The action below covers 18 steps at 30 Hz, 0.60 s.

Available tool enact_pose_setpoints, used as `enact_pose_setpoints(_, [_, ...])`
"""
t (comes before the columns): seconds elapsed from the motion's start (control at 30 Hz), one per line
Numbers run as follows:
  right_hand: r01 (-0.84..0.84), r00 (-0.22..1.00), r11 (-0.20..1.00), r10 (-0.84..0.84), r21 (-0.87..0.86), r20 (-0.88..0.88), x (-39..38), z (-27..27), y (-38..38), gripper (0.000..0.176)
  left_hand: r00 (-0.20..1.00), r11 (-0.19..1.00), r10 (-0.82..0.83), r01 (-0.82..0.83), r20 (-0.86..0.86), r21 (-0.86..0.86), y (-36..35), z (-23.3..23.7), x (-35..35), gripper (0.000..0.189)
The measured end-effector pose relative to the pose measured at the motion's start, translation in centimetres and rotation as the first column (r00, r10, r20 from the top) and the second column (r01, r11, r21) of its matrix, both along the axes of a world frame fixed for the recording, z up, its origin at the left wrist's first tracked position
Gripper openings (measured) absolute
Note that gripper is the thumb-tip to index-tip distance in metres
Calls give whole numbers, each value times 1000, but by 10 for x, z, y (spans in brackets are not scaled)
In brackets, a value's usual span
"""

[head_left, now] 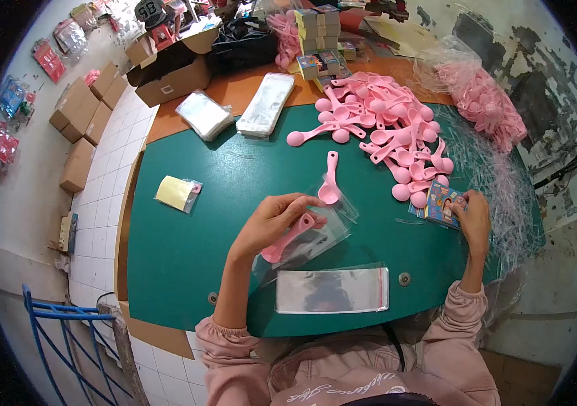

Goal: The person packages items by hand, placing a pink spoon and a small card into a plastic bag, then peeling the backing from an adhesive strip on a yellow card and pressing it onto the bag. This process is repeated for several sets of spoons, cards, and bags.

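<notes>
Right hand [475, 222] on printed cards [439, 201]

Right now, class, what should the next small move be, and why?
Probably the right hand should draw one of the picture cards toward the clear bag: it touches the cards, while the left hand is at that bag and a pink spoon.

A slanted pink spoon [289, 241] overlaps clear plastic [325, 237].
</notes>
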State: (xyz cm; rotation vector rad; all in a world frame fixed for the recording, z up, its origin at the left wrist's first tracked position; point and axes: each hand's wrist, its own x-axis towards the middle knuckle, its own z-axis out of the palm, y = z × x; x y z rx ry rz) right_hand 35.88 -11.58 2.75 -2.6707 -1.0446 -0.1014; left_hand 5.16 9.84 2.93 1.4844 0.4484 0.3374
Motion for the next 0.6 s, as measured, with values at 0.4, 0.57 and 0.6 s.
enact_pose_setpoints(0.4, [-253, 533, 780, 606, 572, -591, -96, 54, 86, 18, 995, 998, 11, -5, -98, 55, 2, -10, 0, 32])
enact_pose_setpoints(0.57, [-545, 412, 715, 684, 438, -603, -105, 52, 101, 19, 995, 1000, -1, 2, -99, 8, 5, -11, -2, 32])
enact_pose_setpoints(0.6, [-546, 411, 715, 682, 436, -604, -106, 53, 102, 19, 990, 999, 1, 4, -138, 36, 5, -10, -2, 32])
